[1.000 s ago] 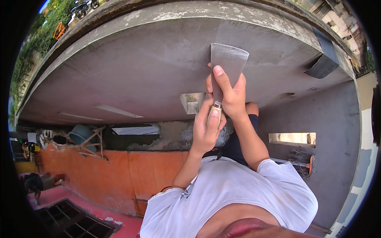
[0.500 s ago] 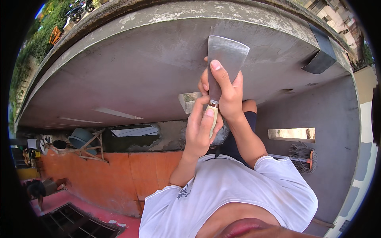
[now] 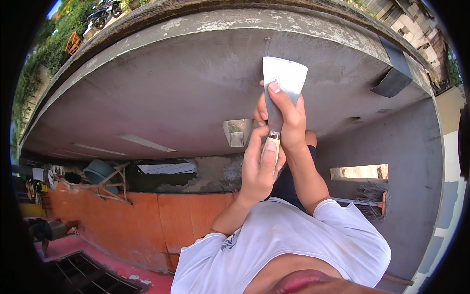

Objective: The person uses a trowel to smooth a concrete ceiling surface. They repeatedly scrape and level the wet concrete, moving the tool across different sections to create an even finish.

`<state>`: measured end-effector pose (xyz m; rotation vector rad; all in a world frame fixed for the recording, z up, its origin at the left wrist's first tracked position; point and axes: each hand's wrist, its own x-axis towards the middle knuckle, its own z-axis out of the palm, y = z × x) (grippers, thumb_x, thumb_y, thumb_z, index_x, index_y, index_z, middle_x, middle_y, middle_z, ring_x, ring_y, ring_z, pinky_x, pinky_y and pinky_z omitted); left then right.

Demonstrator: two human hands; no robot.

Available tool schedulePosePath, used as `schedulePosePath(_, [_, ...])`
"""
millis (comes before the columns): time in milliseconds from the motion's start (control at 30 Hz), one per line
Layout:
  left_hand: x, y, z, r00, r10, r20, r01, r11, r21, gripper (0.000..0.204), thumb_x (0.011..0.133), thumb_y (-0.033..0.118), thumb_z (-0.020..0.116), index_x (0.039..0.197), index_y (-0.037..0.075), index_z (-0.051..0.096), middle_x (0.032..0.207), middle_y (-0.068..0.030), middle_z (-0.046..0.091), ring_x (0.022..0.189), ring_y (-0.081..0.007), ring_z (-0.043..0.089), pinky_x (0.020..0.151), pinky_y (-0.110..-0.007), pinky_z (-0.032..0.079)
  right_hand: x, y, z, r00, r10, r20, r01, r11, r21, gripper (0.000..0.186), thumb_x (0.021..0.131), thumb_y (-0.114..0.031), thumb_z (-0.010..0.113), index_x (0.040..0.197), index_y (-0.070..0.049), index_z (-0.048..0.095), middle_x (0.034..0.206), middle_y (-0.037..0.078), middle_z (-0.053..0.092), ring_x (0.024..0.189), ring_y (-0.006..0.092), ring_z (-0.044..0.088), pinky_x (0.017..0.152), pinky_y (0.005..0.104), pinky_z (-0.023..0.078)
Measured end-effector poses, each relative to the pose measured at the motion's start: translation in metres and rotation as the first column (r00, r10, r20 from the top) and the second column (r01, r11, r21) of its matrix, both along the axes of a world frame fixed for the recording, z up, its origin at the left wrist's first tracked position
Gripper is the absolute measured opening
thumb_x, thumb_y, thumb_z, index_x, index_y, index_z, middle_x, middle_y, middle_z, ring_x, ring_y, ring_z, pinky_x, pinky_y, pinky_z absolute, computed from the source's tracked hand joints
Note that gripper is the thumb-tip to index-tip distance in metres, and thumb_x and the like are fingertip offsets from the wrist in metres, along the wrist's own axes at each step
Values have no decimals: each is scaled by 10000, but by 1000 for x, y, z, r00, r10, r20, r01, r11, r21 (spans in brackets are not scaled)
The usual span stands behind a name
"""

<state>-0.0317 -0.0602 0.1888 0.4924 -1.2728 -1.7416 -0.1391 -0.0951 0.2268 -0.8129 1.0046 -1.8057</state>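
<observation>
The grey plastered ceiling (image 3: pixel 186 88) spans the upper view. A rectangular recess (image 3: pixel 236 132) is cut into it, just left of the hands; its contents cannot be told. A broom (image 3: pixel 368 200) lies at right, well apart. The metal scraper (image 3: pixel 283 83) has its wide blade flat against the ceiling. The right hand (image 3: pixel 286 122) is closed over the blade's neck, index finger extended along the blade. The left hand (image 3: pixel 259 166) grips the pale handle below. Both forearms are raised overhead.
</observation>
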Motion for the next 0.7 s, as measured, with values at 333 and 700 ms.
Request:
schedulePosePath(333, [-7, -17, -20, 999, 45, 13, -43, 993, -110, 326, 1037, 246, 404, 1213, -18, 477, 629, 4, 475, 511, -47, 385, 478, -232, 318, -3, -12, -11, 995, -59, -79, 51, 994, -100, 387, 994, -284, 569, 1103, 85, 532, 602, 51, 489, 520, 142, 469, 508, 290, 390])
schedulePosePath(700, [-12, -1, -16, 999, 40, 2, -40, 999, -17, 278, 1033, 210, 410, 1174, -24, 466, 635, 5, 464, 562, -58, 406, 526, -251, 330, -8, -3, -11, 1000, 3, -18, -3, 1000, -8, 412, 984, -304, 576, 1132, 76, 513, 591, 61, 482, 512, 148, 469, 502, 291, 377])
